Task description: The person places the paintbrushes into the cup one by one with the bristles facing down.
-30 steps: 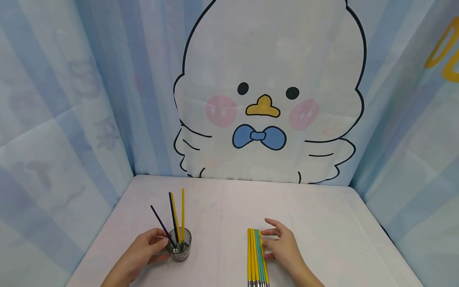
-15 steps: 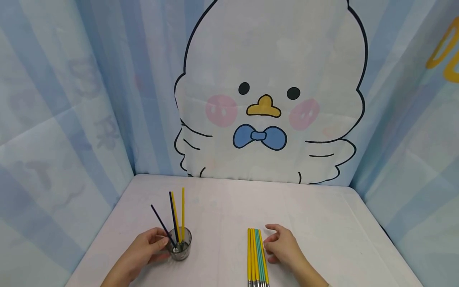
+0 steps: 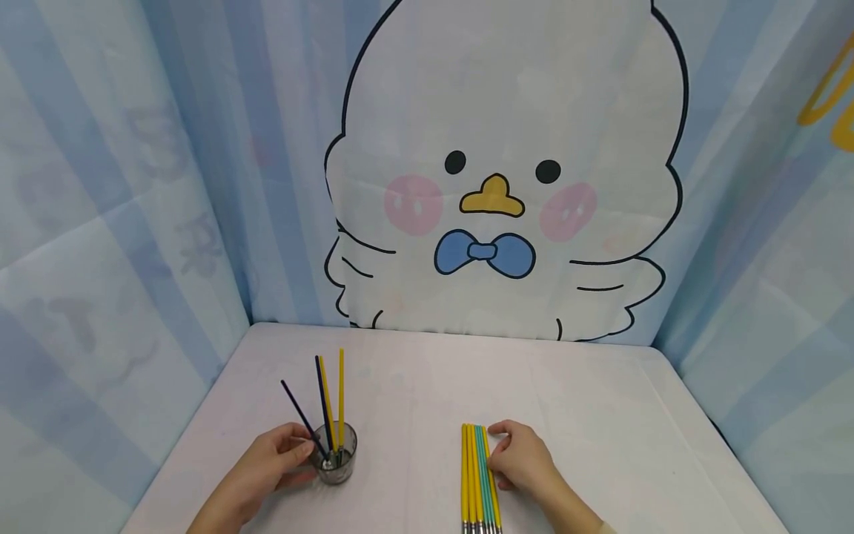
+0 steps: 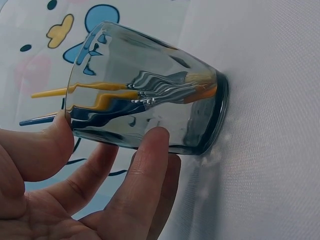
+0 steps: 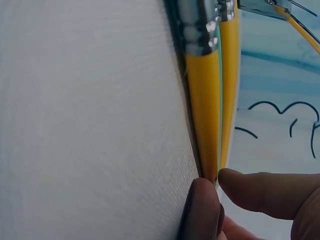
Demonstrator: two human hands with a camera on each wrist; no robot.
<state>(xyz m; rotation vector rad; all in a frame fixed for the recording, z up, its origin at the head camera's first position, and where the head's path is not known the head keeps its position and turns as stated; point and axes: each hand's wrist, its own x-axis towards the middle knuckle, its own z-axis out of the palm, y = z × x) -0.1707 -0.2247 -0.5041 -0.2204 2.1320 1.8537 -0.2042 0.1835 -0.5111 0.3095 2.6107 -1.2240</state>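
On the left of the table stands a small clear grey glass (image 3: 336, 475), held at its near-left side by my left hand (image 3: 267, 467). In the left wrist view, the thumb is at the rim and a fingertip lies against the wall. Blue and yellow paintbrushes (image 4: 47, 93) lean inside, bristles down. A row of yellow and green paintbrushes (image 3: 472, 475) lies right of centre, handle ends pointing away. My right hand (image 3: 527, 460) pinches the rightmost yellow paintbrush (image 5: 204, 100) near its handle end, between thumb and fingertip.
White cloth covers the table (image 3: 400, 415). Behind it hangs a blue and white curtain with a printed cartoon chick (image 3: 497, 111); striped curtains (image 3: 100, 259) close off both sides. The ferrules of the lying brushes reach the bottom edge of the head view.
My right hand's fingers drew together and back from the row, then came in on the rightmost yellow paintbrush. The left hand and the glass have stayed in place.
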